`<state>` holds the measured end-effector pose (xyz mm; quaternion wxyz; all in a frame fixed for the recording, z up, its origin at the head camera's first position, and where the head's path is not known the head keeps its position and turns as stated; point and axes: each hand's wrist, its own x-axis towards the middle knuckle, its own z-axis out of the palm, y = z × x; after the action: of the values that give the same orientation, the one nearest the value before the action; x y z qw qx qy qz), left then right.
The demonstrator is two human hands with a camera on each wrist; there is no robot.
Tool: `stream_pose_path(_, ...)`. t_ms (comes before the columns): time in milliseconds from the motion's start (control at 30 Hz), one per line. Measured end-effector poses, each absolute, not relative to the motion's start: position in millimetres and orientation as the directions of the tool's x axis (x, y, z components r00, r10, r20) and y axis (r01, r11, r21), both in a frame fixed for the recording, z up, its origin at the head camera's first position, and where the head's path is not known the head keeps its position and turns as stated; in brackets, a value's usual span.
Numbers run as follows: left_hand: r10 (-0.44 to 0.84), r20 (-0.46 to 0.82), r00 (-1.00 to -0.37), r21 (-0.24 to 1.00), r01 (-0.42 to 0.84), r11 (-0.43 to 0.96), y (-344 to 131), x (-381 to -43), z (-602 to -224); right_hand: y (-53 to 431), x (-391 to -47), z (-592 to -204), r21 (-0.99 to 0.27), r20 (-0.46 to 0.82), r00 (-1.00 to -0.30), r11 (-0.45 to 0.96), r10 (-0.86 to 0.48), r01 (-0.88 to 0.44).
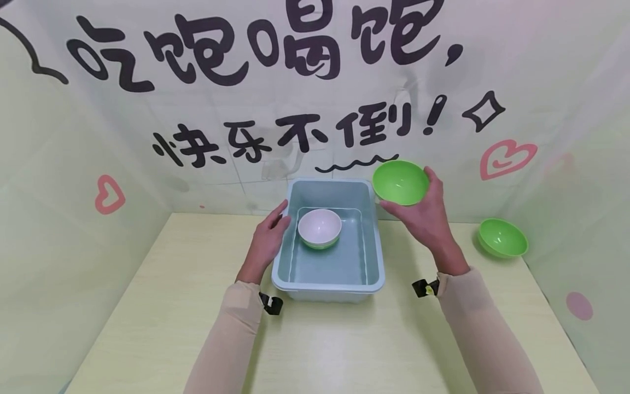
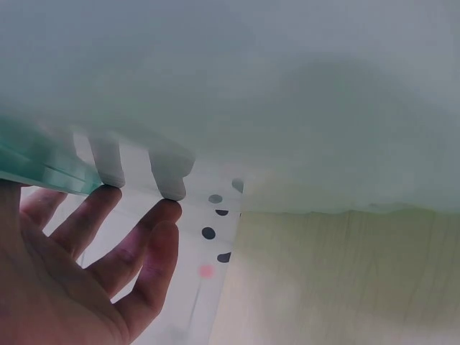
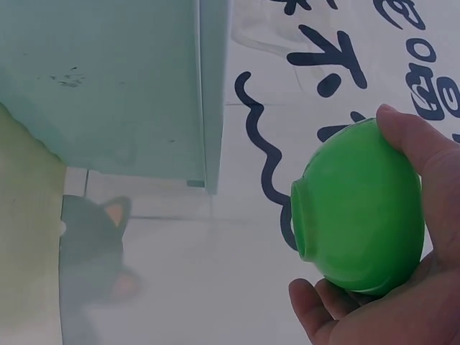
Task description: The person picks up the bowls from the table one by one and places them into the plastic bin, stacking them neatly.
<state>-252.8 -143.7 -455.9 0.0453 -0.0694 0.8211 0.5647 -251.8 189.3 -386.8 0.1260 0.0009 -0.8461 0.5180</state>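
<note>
Tub (image 1: 327, 286) with white bowl (image 1: 320, 226) inside, far bowl (image 1: 503, 238) off right on the table (image 1: 325, 350).
Tub's right wall stands between white bowl and held green bowl (image 1: 401, 183), which is up just beside the rim. Right hand (image 1: 427, 218) is raised, pinching it thumb-to-fingers; left hand (image 1: 266, 241) is at the tub's left side, fingers spread.

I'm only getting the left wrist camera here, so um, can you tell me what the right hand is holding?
Observer: The right hand is holding a green bowl.
Operator: Okay, and is anything inside the blue tub?
Observer: Yes, a bowl with a white inside sits in it.
Operator: Any other bowl around?
Observer: Yes, a second green bowl rests on the right side of the table.
</note>
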Motion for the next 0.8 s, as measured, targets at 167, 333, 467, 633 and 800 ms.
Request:
stream_pose_path(167,-0.057,-0.151,-0.987,0.921,-0.161,0.355,-145,-252,-456,185,-254,-383,-0.86,0.234,-0.967,0.487,0.105,-0.155)
stream_pose_path(333,-0.062,-0.15,-0.987,0.922,-0.162,0.352,-146,-251,-456,181,-256,-379,-0.836,0.262,-0.961,0.518,0.09,-0.18)
stream_pose_path(467,-0.064,-0.157,-0.986,0.926,-0.169,0.337,-145,-252,-457,179,-257,-378,-0.816,0.284,-0.955,0.544,0.085,-0.194)
stream_pose_path(633,-0.067,-0.168,-0.984,0.928,-0.18,0.327,-144,-253,-457,176,-259,-378,-0.819,0.278,-0.957,0.541,0.081,-0.192)
stream_pose_path(800,-0.072,-0.167,-0.983,0.927,-0.181,0.327,-143,-253,-457,172,-261,-377,-0.832,0.261,-0.963,0.522,0.07,-0.188)
